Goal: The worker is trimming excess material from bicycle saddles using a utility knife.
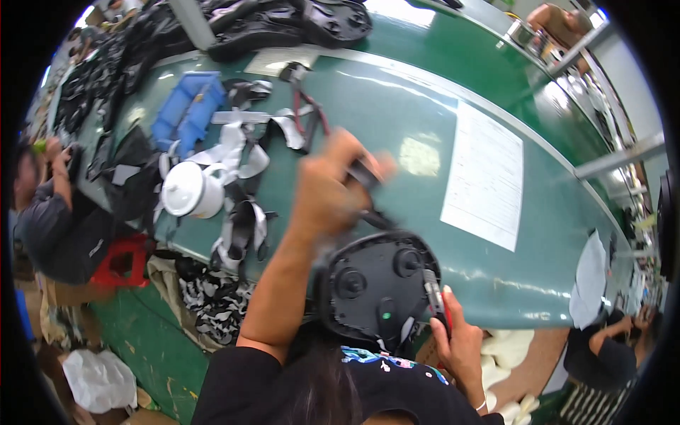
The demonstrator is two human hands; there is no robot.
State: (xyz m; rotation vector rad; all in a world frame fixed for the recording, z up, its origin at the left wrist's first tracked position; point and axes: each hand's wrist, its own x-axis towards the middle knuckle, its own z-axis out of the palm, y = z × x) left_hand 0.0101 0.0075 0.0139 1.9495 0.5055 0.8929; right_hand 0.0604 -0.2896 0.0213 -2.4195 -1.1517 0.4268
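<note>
A black moulded shell [365, 301], with two round raised knobs inside and a small green dot, rests against my body at the table's near edge. My left hand [329, 188] is raised above its far side, smeared by motion, with the fingers curled round a black strap [363, 173]. That strap trails down toward the shell's far rim. Along the shell's right edge, my right hand [459, 340] grips a hand tool [433, 292] with a grey metal head and a red-and-black handle. The tool's exact kind is unclear.
Left on the green table [397, 106] are a blue bin [185, 110], a white lidded mug [190, 190] and white and black straps [237, 152]. A printed sheet [485, 177] lies right. Black shells [326, 25] pile up behind. Other people work at both sides and beyond.
</note>
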